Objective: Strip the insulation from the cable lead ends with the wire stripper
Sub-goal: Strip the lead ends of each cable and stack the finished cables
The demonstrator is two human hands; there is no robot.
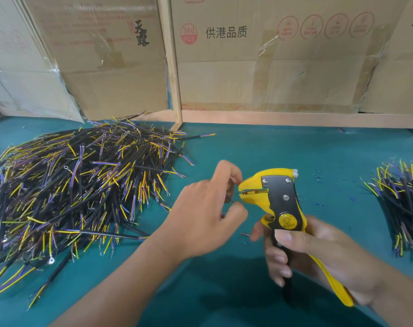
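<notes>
My right hand [318, 253] grips the handles of a yellow and black wire stripper [278, 197], whose jaws point left at mid-table. My left hand [207, 208] pinches a thin cable lead [232, 199] just left of the jaws, with the lead's end at the jaw mouth. Most of that cable is hidden behind my left hand. A large heap of black cables with yellow and purple leads [70, 190] covers the left side of the table.
A smaller bundle of the same cables [403, 204] lies at the right edge. Small blue insulation scraps [318, 178] dot the teal table mat [248, 149]. Cardboard boxes [271, 62] and a wooden frame [174, 90] wall off the back.
</notes>
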